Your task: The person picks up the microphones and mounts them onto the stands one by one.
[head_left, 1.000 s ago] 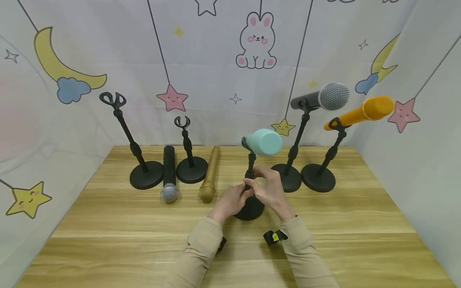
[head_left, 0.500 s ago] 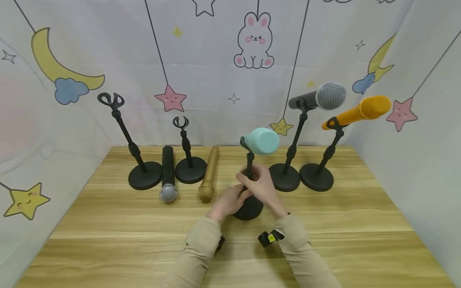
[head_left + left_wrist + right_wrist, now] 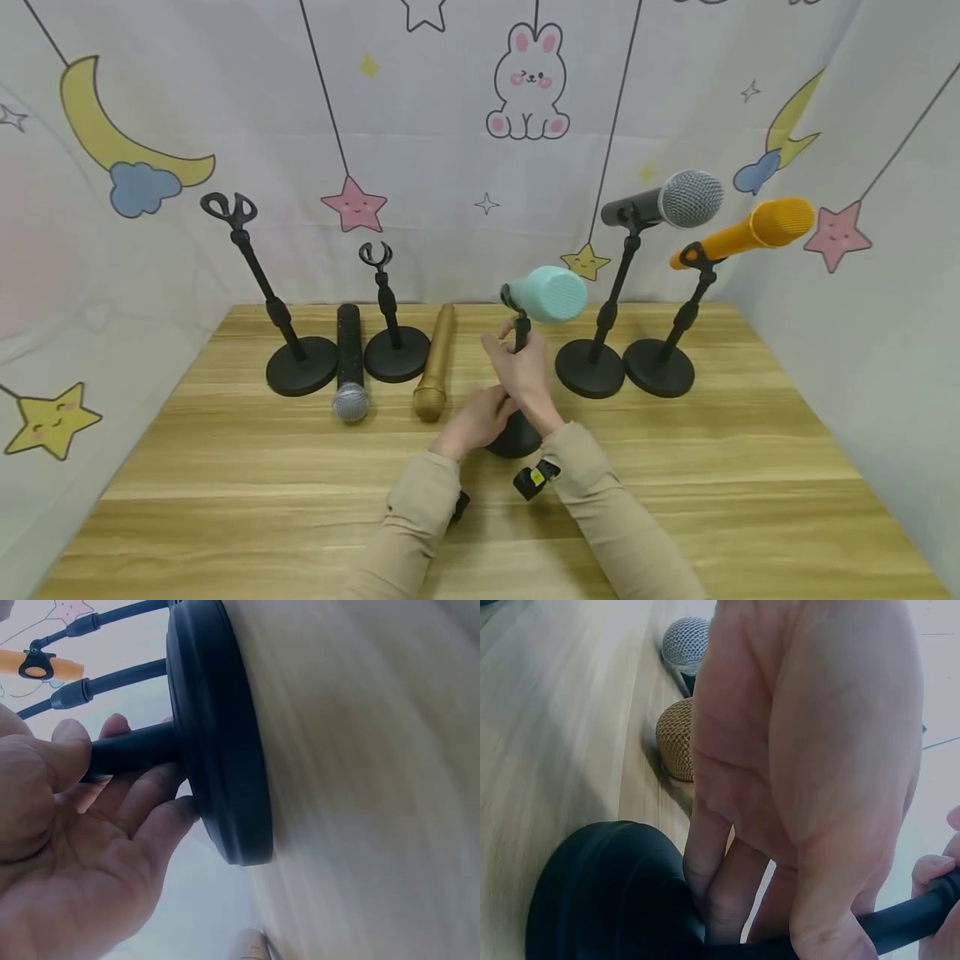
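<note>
Turquoise handheld microphone [image 3: 553, 294], one: clipped atop a black desktop stand [image 3: 517, 437], just above the fingers of the right hand [image 3: 525, 367], its head aimed to their right. Stand's pole [image 3: 522, 327]: long axis near upright, running through both grips. Right hand: fingers curled narrowly round the upper pole; the nearer hand to the microphone. Left hand [image 3: 476, 419]: thumb and fingers holding the lower pole, beneath the right, just above the round base [image 3: 217, 735]. Gold microphone [image 3: 437, 358]: lying left of the left fingers, apart from them.
</note>
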The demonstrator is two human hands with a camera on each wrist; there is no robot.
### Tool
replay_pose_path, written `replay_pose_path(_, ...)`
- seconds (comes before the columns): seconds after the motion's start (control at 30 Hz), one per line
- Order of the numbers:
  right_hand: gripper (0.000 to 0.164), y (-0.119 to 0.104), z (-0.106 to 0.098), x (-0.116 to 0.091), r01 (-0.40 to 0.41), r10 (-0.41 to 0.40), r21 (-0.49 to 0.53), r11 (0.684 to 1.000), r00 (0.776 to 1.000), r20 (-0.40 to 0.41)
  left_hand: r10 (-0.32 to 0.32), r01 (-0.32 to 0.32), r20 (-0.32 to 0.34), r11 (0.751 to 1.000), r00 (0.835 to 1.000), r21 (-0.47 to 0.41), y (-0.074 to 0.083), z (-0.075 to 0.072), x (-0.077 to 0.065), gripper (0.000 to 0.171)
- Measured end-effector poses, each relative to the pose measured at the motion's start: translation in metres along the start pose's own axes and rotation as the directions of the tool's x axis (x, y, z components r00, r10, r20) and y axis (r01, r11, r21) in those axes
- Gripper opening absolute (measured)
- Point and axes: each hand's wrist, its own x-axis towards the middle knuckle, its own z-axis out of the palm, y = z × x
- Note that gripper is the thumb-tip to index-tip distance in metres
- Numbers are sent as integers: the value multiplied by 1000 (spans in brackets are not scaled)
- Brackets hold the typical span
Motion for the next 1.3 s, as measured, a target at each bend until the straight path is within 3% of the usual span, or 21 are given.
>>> replay_pose_path(0.2,15,1,-4,3,0,0,-11,1000,999,40,6,-6,-10,1000,1000,26,2,-1,0,27)
replay_pose_path(0.37,14,1,-12,6,-18,14,19,1000,983,183,-37,38,21,999,999,-20,3,-1,0,34)
replay_pose_path(0.53,13,8,-21,12,-31,-5,94,995,932,363,-75,78,39,995,996,-62,3,-1,1,34)
replay_pose_path(0.67,12,17,-27,19,-22,-45,128,992,866,497,-63,65,31,995,998,-73,4,-1,0,35)
replay_pose_path(0.77,10,24,-30,24,-2,-79,143,990,822,564,-47,48,23,995,999,-84,4,-2,1,34)
replay_pose_path(0.83,8,27,-30,25,-6,-102,182,983,811,576,-42,44,22,995,999,-93,4,-2,1,34)
replay_pose_path(0.9,9,28,-29,24,5,-120,210,978,832,541,-43,45,28,994,999,-102,2,-3,1,34)
replay_pose_path(1.03,16,30,-21,15,40,-108,199,979,932,347,-54,57,30,994,998,-95,0,-4,1,36)
replay_pose_path(1.1,22,30,-16,11,28,-69,160,987,963,260,-56,58,26,994,998,-87,-1,-4,1,35)
replay_pose_path(1.2,23,30,-13,11,-16,-25,161,987,968,249,-36,38,23,997,999,-73,-1,-4,0,33)
replay_pose_path(1.3,18,31,-15,15,-27,-46,201,979,935,351,-25,28,29,995,999,-92,0,-3,-1,31)
